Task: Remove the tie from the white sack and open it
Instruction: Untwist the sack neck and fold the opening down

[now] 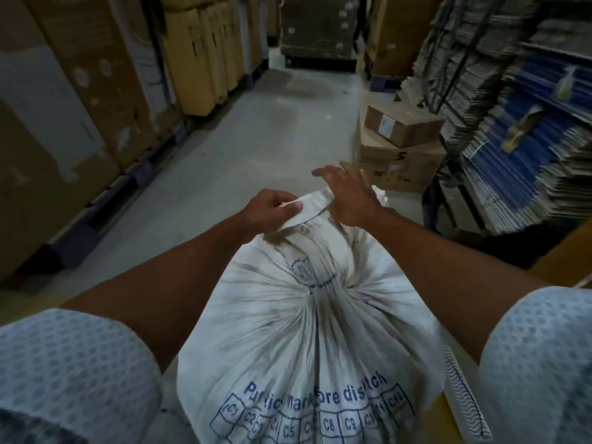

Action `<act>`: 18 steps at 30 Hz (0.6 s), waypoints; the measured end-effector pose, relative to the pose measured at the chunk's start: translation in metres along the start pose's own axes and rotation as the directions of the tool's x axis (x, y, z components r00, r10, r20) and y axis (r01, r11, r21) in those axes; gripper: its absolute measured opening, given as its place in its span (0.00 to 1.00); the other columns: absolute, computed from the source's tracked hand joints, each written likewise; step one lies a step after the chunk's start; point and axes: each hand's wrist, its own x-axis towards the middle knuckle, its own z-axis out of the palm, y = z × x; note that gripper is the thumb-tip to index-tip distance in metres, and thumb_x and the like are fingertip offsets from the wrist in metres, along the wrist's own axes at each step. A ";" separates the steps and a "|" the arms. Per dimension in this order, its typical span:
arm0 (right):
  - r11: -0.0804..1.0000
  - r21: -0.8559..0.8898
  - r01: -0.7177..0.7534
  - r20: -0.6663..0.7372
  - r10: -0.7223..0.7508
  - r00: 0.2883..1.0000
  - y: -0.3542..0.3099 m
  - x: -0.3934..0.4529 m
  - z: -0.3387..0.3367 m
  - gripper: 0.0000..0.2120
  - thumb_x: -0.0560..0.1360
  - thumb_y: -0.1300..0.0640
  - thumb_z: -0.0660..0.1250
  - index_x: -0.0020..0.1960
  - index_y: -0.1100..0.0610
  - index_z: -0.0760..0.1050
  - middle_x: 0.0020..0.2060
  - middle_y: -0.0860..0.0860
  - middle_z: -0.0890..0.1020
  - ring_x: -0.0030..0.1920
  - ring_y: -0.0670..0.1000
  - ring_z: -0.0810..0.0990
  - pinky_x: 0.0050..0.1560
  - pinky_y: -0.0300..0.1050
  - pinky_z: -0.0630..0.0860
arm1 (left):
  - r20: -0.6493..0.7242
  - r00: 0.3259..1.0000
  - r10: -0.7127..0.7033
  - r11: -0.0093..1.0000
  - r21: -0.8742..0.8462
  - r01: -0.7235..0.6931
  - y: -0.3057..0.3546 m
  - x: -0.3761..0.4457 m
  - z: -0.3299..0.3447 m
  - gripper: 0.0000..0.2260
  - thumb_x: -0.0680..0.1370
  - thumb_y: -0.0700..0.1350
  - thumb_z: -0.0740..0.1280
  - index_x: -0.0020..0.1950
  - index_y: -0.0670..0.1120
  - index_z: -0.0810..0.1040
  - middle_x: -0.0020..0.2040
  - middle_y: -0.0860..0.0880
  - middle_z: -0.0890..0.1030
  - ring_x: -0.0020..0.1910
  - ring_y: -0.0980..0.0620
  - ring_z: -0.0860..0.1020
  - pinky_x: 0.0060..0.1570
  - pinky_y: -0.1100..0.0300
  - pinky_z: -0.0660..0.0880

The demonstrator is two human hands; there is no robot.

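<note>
Warehouse aisle, grey concrete floor (256, 123) running away from the viewer. Tall cardboard cartons (80, 91) line the left side; racks of flattened cardboard sheets (512, 107), some blue-edged, fill the right. Two stacked brown boxes (400, 145) sit on the floor at the foot of the right rack.

White sack (304, 331) fills the lower centre, directly below and between both forearms. Full body, blue printed lettering and a grid of C-numbered cells low on its near face. Fabric gathers into tight radiating pleats at a cinched neck about mid-frame; the loose top above the neck reaches up to the hands. A tie at the neck cannot be made out clearly.

Left hand (272, 206) is closed, thumb and fingers pinching the folded hem of the sack's mouth (307, 206). Right hand (349, 190) sits just beside it on the far right of the same hem, fingers spread and slightly blurred; whether it grips the cloth cannot be told.

Both short sleeves (73, 373), pale with a dotted weave, frame the bottom corners.
</note>
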 end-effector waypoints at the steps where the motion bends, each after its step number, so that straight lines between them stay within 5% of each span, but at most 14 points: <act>1: 0.997 -0.070 0.044 0.015 -0.043 0.999 0.000 -0.003 -0.003 0.28 0.71 0.61 0.69 0.69 0.48 0.71 0.76 0.50 0.64 0.79 0.54 0.51 0.76 0.59 0.46 | 0.048 0.998 0.028 1.000 -0.014 -0.028 0.004 -0.004 -0.002 0.10 0.77 0.49 0.72 0.52 0.43 0.85 0.38 0.49 0.82 0.33 0.56 0.77 0.30 0.66 0.72; 5: 0.964 -0.212 0.162 0.024 -0.161 0.987 0.002 -0.027 -0.021 0.06 0.70 0.53 0.71 0.46 0.50 0.78 0.60 0.52 0.79 0.74 0.53 0.66 0.76 0.56 0.48 | 0.172 0.982 0.077 0.977 0.184 -0.109 0.021 -0.018 -0.009 0.19 0.70 0.50 0.78 0.58 0.45 0.83 0.49 0.49 0.85 0.44 0.53 0.82 0.44 0.61 0.76; 8: 0.927 -0.238 0.291 0.141 -0.263 0.954 -0.004 -0.054 -0.036 0.11 0.65 0.53 0.71 0.39 0.49 0.69 0.41 0.49 0.76 0.54 0.54 0.79 0.74 0.52 0.56 | 0.251 0.958 0.138 0.816 0.519 -0.254 0.042 -0.036 -0.009 0.18 0.70 0.51 0.78 0.57 0.47 0.83 0.48 0.51 0.83 0.44 0.53 0.79 0.44 0.60 0.70; 12: 0.950 -0.168 0.264 0.437 -0.169 0.884 -0.023 -0.096 -0.054 0.14 0.66 0.46 0.73 0.38 0.52 0.70 0.39 0.51 0.78 0.44 0.57 0.78 0.53 0.51 0.75 | 0.402 0.889 0.218 0.551 0.702 -0.452 0.069 -0.071 0.003 0.08 0.71 0.48 0.75 0.47 0.46 0.81 0.38 0.52 0.78 0.40 0.48 0.77 0.38 0.58 0.66; 15: 0.985 -0.114 0.129 0.647 -0.025 0.762 -0.044 -0.125 -0.070 0.28 0.62 0.29 0.72 0.44 0.53 0.77 0.42 0.48 0.80 0.43 0.52 0.79 0.47 0.51 0.77 | 0.506 0.814 0.284 0.459 0.674 -0.579 0.068 -0.098 0.007 0.07 0.73 0.48 0.72 0.46 0.47 0.79 0.40 0.49 0.81 0.42 0.47 0.79 0.38 0.59 0.65; 18: 0.989 0.034 -0.143 0.859 0.044 0.510 -0.055 -0.150 -0.078 0.29 0.64 0.27 0.71 0.45 0.53 0.81 0.42 0.48 0.83 0.40 0.52 0.83 0.45 0.47 0.80 | 0.627 0.736 0.255 0.441 0.602 -0.666 0.067 -0.129 0.012 0.10 0.74 0.52 0.72 0.50 0.49 0.80 0.40 0.52 0.81 0.39 0.51 0.78 0.39 0.61 0.67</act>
